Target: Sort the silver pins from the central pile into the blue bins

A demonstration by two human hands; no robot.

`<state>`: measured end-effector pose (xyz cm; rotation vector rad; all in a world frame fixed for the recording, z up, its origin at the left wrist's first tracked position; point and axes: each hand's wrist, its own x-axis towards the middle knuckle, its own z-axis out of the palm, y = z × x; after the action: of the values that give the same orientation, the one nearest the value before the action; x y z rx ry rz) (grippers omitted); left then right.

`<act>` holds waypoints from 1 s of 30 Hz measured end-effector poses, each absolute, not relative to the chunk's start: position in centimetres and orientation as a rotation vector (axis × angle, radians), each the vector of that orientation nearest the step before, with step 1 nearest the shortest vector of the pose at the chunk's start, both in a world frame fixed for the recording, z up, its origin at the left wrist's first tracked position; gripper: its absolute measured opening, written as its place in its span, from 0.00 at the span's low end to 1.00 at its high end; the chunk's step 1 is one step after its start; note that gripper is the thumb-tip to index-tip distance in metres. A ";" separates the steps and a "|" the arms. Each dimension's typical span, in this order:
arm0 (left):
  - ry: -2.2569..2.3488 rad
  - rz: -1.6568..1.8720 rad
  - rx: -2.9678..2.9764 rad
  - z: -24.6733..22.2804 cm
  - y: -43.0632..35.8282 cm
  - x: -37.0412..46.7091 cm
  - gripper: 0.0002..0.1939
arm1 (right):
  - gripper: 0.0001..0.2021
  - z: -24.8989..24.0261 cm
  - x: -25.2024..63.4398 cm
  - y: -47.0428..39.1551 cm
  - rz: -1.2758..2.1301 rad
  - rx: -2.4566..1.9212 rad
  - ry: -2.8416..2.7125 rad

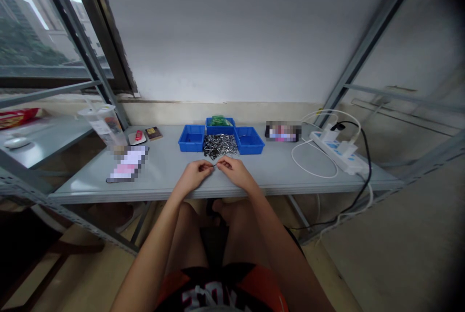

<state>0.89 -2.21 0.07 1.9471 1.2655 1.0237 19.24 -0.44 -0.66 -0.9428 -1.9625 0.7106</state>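
Over the front part of the desk, my left hand (198,172) and my right hand (232,168) are close together with fingertips pinched. Between them shows a thin, dark little piece (215,164), too small to name, which both hands seem to grip. Just beyond my fingers lies a heap of small silvery and dark metal pieces (221,144), slender like screws or pins. Blue plastic bins stand around it: a left bin (192,146), a right bin (250,149) and a back bin (220,129) holding a crumpled green material (220,120).
On the left of the grey desk (160,179) are a phone (128,164), a lidded plastic cup (105,125) and a small dark box (153,132). At right, another phone (283,132) lies near a white power strip (339,153) with looping cables. Metal posts flank the desk.
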 end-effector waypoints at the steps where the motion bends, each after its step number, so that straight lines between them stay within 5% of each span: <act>1: 1.267 1.031 1.950 0.0 -2.2 0.9 0.14 | 0.06 -0.7 19.2 -0.4 0.712 -0.943 -1.962; 30: 1.268 1.052 1.959 0.1 -2.2 0.7 0.15 | 0.07 -0.6 19.4 -0.4 0.687 -0.960 -2.009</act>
<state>0.74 -2.23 0.14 1.9585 1.2680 1.0523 19.37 -0.44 -0.62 -0.9595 -2.0088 0.6870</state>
